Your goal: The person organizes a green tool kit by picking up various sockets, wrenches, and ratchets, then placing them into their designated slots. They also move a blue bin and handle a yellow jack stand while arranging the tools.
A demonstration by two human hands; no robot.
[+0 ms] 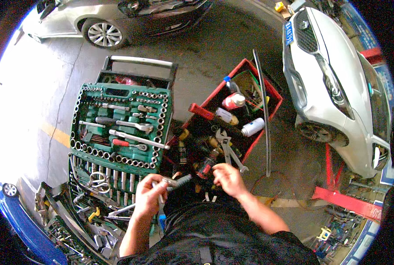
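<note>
Garage floor (214,48) surrounds a red bin (217,89) — a green socket case (97,160) lies to its left, a white car (314,62) to its right. At the bin's near side, the left hand (148,196) grips a silver-grey metal tool (180,181), while the right hand (231,180) curls close by, its hold impossible to tell. Handling that tool seems the step in hand; the next move calls for a steady left grip.
</note>
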